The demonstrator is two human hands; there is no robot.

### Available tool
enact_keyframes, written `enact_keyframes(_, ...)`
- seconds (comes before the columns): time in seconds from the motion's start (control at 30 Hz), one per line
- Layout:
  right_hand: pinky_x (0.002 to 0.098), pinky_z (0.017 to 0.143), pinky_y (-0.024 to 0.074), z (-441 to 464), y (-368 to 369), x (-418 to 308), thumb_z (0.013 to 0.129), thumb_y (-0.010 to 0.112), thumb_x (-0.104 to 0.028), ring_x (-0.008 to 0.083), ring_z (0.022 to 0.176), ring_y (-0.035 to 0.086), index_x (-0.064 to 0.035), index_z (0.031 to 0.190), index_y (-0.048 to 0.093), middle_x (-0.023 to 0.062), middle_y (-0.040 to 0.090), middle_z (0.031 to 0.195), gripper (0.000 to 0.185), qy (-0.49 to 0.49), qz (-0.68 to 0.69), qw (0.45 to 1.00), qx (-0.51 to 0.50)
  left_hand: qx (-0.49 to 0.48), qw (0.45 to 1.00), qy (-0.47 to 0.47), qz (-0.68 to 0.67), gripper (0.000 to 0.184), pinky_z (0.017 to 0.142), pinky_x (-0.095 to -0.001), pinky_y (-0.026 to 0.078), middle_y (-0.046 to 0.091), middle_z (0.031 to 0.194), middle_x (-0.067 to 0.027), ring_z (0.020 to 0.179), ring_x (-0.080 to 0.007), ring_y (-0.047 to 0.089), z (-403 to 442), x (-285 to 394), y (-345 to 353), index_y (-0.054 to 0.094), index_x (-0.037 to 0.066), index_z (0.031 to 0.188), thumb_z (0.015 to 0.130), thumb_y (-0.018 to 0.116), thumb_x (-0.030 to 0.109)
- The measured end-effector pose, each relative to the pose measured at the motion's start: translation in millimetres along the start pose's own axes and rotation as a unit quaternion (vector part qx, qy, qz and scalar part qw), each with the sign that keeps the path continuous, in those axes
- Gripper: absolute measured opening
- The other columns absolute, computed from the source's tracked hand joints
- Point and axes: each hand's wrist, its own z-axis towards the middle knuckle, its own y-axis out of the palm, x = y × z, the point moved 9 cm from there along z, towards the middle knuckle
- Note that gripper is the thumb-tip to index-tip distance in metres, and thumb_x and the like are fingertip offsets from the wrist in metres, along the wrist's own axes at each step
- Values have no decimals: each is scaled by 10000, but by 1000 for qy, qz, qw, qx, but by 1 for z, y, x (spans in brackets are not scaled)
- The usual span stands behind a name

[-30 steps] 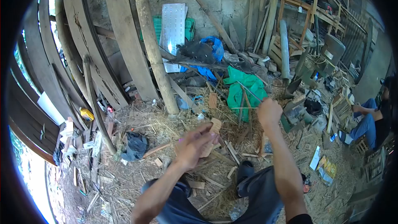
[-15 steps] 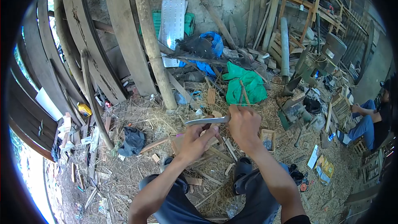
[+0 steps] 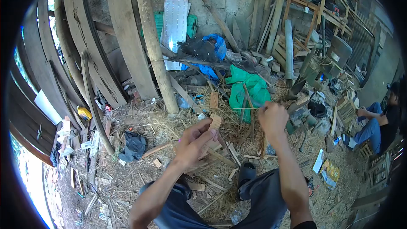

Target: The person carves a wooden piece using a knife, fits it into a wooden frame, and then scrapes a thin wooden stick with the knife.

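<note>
My left hand [image 3: 196, 143] is closed around a small piece of light wood [image 3: 216, 121], whose rounded end stands up past the thumb and fingers. To the right and slightly higher, my right hand [image 3: 272, 121] is closed in a fist on a knife [image 3: 242, 108]. The blade shows only as a thin line pointing left, seen nearly edge-on, and the fingers hide the handle. A gap separates the blade from the wood. Below my hands, wood offcuts [image 3: 218, 157] lie between my feet.
A green plastic sheet [image 3: 250, 88] lies ahead, beside a leaning pole [image 3: 157, 51]. A black plastic bag [image 3: 133, 145] is on the left. Another person [image 3: 375, 123] sits at the far right. Straw and wood scraps cover the ground.
My right hand has moved right and slightly up with the knife, away from my left hand. The blade has turned edge-on. The wood in my left hand now shows its rounded end.
</note>
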Motion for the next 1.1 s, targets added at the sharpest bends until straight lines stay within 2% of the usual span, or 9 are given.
enact_keyframes(0.13,407,491,468,-18,-27,-55,681,678,-97,301,549,610,-104,663,638,104,597,580,44,-71,109,991,-18,20,999,6,32,265,750,-262,403,561,843,-40,812,-112,520,-5,4,10,546,-56,1084,889,568,123)
enact_keyframes(0.2,398,488,461,-28,-40,-83,639,686,-64,284,558,609,-104,652,610,74,600,596,87,-169,188,967,7,30,999,13,27,379,770,-280,443,612,921,-68,845,-111,568,-5,-7,6,534,-62,1188,875,618,135)
enact_keyframes(0.43,395,497,464,-28,-23,-84,634,687,-70,277,570,615,-111,652,598,69,605,604,99,-162,131,978,10,46,997,-5,65,379,780,-283,447,619,951,-78,854,-129,577,-8,-8,3,562,-46,1170,864,642,162)
enact_keyframes(0.5,393,524,489,-19,-2,-68,702,649,-103,283,564,629,-79,638,586,109,612,583,93,-108,2,993,-53,-7,971,8,238,257,748,-258,405,570,882,-47,824,-111,519,-11,8,15,575,-63,1067,878,577,110)
enact_keyframes(0.53,393,524,489,-8,4,-55,702,649,-103,283,564,629,-79,638,586,109,612,583,93,-106,3,993,-53,-8,971,7,240,257,748,-258,405,570,882,-47,824,-111,519,-14,9,19,575,-63,1067,878,577,110)
enact_keyframes(0.6,421,541,490,7,5,-12,707,665,-104,311,566,624,-91,686,629,123,613,584,43,-14,54,998,-32,-32,985,38,165,356,793,-279,448,632,960,-72,855,-115,576,-23,12,28,589,-23,1147,872,632,199)
enact_keyframes(0.7,429,541,486,-1,-13,-12,684,682,-92,319,580,619,-117,710,651,118,618,602,48,-2,122,991,-54,33,998,7,47,346,791,-274,449,642,971,-61,840,-102,580,-14,6,4,599,-7,1139,870,633,207)
enact_keyframes(0.8,402,526,483,-19,-38,-54,637,696,-79,292,593,626,-100,683,634,99,617,608,80,-108,201,972,-48,19,996,7,89,355,782,-266,452,650,943,-73,843,-94,585,-10,0,3,579,-22,1159,866,636,170)
enact_keyframes(1.1,382,522,458,-29,-37,-70,600,689,-48,263,620,620,-98,621,572,61,616,631,129,-185,134,973,-11,48,988,25,145,433,858,-292,436,654,1020,-120,927,-138,589,-17,-1,-1,532,-71,1212,854,657,140)
